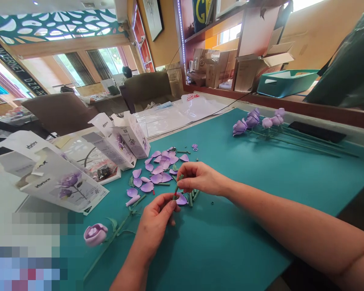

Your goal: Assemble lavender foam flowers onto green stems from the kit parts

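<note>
My left hand [158,216] is closed, thumb and fingers pinching the lower end of a short green stem piece [176,189]. A small red part shows on it just above my left thumb. My right hand [198,178] pinches the upper end, so both hands meet on it above the mat. Whether it is one piece or two joined is too small to tell. Loose purple petals [157,169] lie just beyond my hands, with green stem tubes [191,198] beside them. A light purple flower [95,234] on a leafy stem lies left of my left hand.
Several purple flowers [250,120] with long stems lie at the back right of the green mat [245,250], near a flat black object [317,132]. Opened white flower boxes [69,182] stand on the left. Small purple rings [194,147] lie behind the petals.
</note>
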{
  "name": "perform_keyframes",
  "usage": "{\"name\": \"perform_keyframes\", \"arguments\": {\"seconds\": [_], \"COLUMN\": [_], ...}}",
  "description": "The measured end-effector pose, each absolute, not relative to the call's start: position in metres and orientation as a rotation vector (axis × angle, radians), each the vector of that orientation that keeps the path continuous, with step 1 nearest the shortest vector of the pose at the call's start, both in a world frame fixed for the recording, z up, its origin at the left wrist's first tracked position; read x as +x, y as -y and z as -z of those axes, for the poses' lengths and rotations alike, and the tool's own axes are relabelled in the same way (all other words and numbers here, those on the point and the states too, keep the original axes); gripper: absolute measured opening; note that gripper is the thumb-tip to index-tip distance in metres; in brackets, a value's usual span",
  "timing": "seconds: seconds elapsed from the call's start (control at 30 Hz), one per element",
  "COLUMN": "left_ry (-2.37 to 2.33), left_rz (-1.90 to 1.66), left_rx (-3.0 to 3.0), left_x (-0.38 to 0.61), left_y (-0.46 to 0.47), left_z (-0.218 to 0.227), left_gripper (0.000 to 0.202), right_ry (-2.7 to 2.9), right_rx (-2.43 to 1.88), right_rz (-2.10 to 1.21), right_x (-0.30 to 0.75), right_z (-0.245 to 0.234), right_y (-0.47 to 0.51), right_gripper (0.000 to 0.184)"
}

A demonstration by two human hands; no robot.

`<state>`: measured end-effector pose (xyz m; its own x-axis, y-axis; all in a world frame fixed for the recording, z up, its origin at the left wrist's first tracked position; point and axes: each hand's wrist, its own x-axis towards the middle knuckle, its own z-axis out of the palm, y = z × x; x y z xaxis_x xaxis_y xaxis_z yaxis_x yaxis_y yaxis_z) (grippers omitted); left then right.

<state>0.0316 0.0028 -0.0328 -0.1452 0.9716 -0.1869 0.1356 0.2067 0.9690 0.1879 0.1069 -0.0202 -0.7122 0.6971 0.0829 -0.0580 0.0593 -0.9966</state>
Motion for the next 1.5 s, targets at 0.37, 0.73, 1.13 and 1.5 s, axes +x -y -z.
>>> {"name": "perform_keyframes", "arguments": {"seconds": [0.37,0.73,1.13,1.5], "left_ry": [-1.521,-1.602,-1.749,-1.801], "left_rz": [-1.083,-1.032,-0.975,-1.003], "left_rx": [1.11,1.221,1.416,1.48], "left_x": [0.03,0.03,0.029,0.034], "left_y": [-0.004,-0.004,0.001,0.005], "left_z": [0.037,0.038,0.037,0.029], "left_gripper": [0.034,0.036,0.031,0.022], "right_ry": [1.79,2.052,2.526,2.486], "right_rx": [-0.667,-0.724,-0.844,-0.895], "right_rz": [-1.716,-1.486,-0.942,-1.015], "right_x": [0.188,0.188,0.189,0.183], "right_z": [0.018,0.017,0.006,0.012], "right_y": [-0.105,-0.1,-0.091,-0.086], "right_gripper": [0.013,0.006,0.012,0.01]}}
